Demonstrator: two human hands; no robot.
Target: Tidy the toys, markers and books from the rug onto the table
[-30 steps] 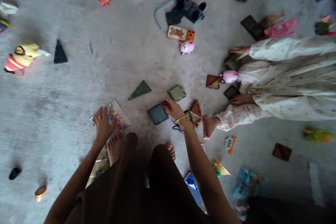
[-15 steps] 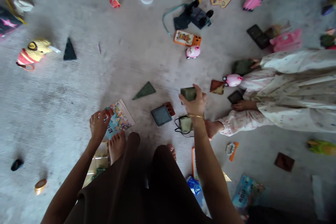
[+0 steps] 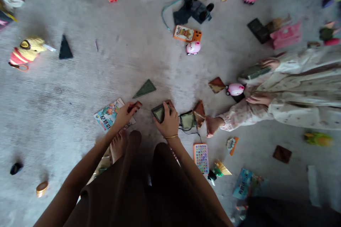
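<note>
My left hand (image 3: 124, 114) pinches a small reddish-brown tile (image 3: 137, 105) above the floor, just past the corner of a colourful printed booklet (image 3: 106, 115). My right hand (image 3: 169, 121) has its fingers closed around a green square tile (image 3: 159, 113), low over the spot where a grey-green square lay; that square is now mostly covered. A reddish-brown tile (image 3: 169, 103) shows behind the fingers. Beyond them lies a green triangle tile (image 3: 146, 88). To the right are a pale green square (image 3: 188, 120) with a black cord and a brown tile (image 3: 199, 112).
Another person sits at the right, with one hand (image 3: 270, 64) on a stack of green tiles (image 3: 254, 72) and a foot (image 3: 213, 126) near the brown tile. Pink toy cars (image 3: 235, 89), an orange toy phone (image 3: 187, 34), a plush toy (image 3: 28, 51) and a button pad (image 3: 201, 158) lie around.
My right hand has moved left and nearer with the green square. My left hand has moved right, carrying the reddish-brown tile off the booklet. The other person's hands have shifted onto the green stack and leg.
</note>
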